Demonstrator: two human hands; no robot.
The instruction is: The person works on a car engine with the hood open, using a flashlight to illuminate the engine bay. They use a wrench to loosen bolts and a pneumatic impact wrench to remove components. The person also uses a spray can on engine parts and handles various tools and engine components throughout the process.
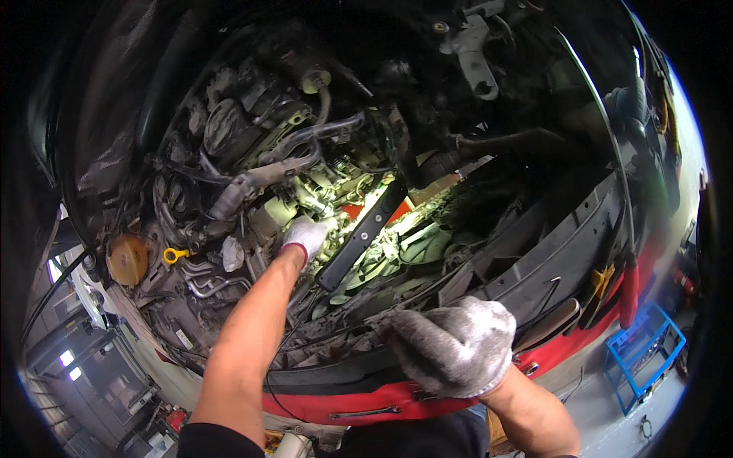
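My left hand, in a white knit glove with a purple cuff, reaches down among the metal parts of a car engine. Its fingertips are lost against the brightly lit parts, so their grip cannot be made out. Just right of it, a long black work light lies slanted across the engine and throws light onto the parts below. My right hand, in a dirty grey-white glove, is closed in a fist above the front edge of the engine bay. Whatever it may hold is hidden by the curled fingers.
A yellow ring handle and an amber reservoir sit at the left. A wrench lies along the red front edge. Yellow-handled pliers and a red-handled tool are at the right, near a blue metal frame on the floor.
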